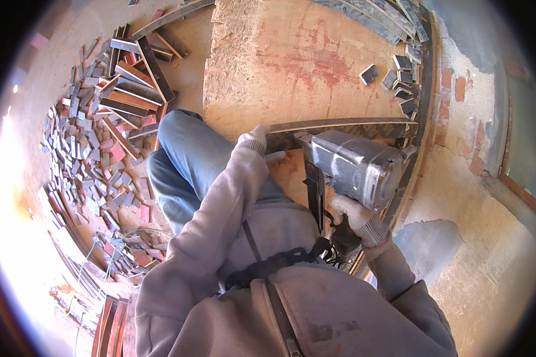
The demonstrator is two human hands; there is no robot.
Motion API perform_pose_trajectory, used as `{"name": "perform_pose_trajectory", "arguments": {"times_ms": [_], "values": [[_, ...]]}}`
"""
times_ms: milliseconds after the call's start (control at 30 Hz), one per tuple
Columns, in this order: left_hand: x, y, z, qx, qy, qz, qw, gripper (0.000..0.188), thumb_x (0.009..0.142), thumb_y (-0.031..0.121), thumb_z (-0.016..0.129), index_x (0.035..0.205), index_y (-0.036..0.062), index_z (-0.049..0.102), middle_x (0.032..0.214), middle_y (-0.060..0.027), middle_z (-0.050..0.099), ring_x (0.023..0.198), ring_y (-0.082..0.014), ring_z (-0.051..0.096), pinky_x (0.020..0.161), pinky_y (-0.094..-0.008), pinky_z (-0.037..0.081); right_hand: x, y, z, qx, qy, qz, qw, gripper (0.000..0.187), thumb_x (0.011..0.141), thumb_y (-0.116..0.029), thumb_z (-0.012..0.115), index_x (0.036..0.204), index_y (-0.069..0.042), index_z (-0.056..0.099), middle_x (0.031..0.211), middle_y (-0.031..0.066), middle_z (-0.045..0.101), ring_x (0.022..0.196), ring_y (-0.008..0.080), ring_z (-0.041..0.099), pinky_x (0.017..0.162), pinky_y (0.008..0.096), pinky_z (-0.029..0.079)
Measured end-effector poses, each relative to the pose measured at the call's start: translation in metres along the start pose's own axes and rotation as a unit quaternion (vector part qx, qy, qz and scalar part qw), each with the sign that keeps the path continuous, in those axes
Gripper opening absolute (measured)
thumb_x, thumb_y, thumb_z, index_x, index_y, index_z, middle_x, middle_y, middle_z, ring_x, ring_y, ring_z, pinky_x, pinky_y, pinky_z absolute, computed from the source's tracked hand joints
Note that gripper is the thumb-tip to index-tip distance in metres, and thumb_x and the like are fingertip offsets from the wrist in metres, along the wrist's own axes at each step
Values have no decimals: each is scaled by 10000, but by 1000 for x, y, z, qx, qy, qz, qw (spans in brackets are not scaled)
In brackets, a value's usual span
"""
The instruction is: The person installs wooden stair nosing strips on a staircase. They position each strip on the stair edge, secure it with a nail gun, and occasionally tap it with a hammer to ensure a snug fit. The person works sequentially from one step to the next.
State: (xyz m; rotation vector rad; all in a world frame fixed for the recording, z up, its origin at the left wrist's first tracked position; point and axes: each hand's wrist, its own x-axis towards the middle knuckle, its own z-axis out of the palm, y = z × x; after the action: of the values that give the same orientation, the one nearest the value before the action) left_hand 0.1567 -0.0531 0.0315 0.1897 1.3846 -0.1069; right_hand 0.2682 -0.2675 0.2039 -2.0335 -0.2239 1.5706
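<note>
My right hand (356, 219), in a light work glove, grips the handle of a grey pneumatic nail gun (351, 166). The gun's nose points at a long dark wooden strip (339, 128) lying across a plywood board (292, 65). My left hand (261, 143), also gloved, presses on the left end of that strip. A black hose (280, 262) trails from the gun's handle across my sweatshirt. My knee in blue jeans (184, 160) rests beside the board's left edge.
A heap of cut wood blocks and strips (101, 131) covers the floor at left. Several small dark blocks (399, 77) lie on the board at top right, by long strips (375, 15). A plastered brick wall (470, 149) stands at right.
</note>
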Motion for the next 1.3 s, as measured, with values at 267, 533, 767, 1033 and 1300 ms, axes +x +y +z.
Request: {"name": "perform_pose_trajectory", "arguments": {"times_ms": [267,533,767,1033,1300], "values": [[30,-3,-8,73,-20,4,997,214,960,176,618,1028,-9,703,966,-145,737,951,-267,701,799,-379,630,12,-21,23,-55,-42,20,997,299,998,-211,560,762,-34,608,667,22,569,662,136,544,693,303,457],[-20,7,-22,162,-69,199,964,267,939,213,677,1147,46,688,1149,-111,712,1015,-269,693,794,-371,642,-9,3,4,37,73,8,997,200,948,-179,628,1081,-31,643,714,16,622,577,134,579,530,319,461],[62,26,-69,182,-11,170,968,298,948,206,660,1208,60,657,1158,-126,669,1047,-289,652,683,-422,665,-16,16,-47,36,159,-21,986,252,887,-83,579,640,-39,598,617,40,592,574,145,567,584,297,455],[34,27,-52,117,35,113,986,303,944,243,653,1174,48,647,1143,-142,658,988,-331,660,640,-426,664,3,15,-65,27,141,-36,989,253,919,-63,555,677,-29,620,607,38,589,580,129,563,586,274,438],[5,34,-33,110,73,99,986,315,936,254,655,1183,59,643,1129,-137,649,991,-334,655,625,-421,666,4,7,-72,87,150,-32,984,129,907,-93,591,913,2,678,610,62,596,530,154,560,554,289,449]]}}
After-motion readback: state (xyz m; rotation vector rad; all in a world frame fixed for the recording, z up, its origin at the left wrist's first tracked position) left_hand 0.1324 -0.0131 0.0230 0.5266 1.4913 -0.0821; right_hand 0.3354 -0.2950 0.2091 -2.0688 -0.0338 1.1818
